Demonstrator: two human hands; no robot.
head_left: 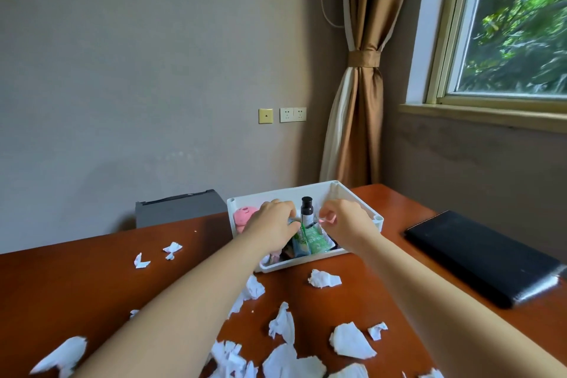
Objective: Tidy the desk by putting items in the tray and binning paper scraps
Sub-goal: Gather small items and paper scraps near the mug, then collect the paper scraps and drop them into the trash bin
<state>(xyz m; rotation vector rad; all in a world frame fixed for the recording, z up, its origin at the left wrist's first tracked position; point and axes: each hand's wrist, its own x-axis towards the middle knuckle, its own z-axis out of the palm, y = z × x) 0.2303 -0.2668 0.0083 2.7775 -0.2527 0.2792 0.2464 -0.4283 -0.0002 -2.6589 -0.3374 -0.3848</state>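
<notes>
Tray (302, 265) being filled: green packet (316, 242) gripped by left fingers (287, 209), pink bit (327, 220) pinched by right fingers (333, 211); paper scraps (324, 279) probably binned next.

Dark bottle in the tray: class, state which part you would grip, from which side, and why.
Probably the cap and neck of the bottle, pinched from above. It stands upright in the tray with its top clear, while green packets, gripped by the left hand, crowd its base. The right hand, pinching a pink bit, is close beside it.
</notes>
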